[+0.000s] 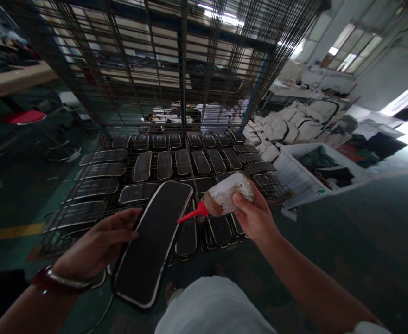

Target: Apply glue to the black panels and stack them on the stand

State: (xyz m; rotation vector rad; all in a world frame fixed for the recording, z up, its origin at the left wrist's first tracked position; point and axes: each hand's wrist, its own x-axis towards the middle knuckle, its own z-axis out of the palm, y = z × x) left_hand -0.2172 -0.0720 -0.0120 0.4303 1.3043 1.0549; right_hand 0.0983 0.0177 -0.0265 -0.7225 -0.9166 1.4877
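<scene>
My left hand (pixel 110 239) grips the left edge of a long black panel (pixel 155 241) with rounded corners and a pale line along its rim. The panel is tilted in front of me, above the rack. In my right hand (pixel 254 211) is a stained white squeeze bottle (pixel 225 195) with a red nozzle, its fingers wrapped round the body. The nozzle tip (pixel 179 221) is at the panel's right edge; whether it touches cannot be made out. Several similar black panels (pixel 143 166) lie in rows on the wire rack behind.
A wire rack (pixel 183 69) with raised shelves rises ahead. To the right stand a white bin (pixel 290 181) holding dark fabric and a heap of white padded pieces (pixel 294 120). A red stool (pixel 25 117) and a table (pixel 16 81) are at the left.
</scene>
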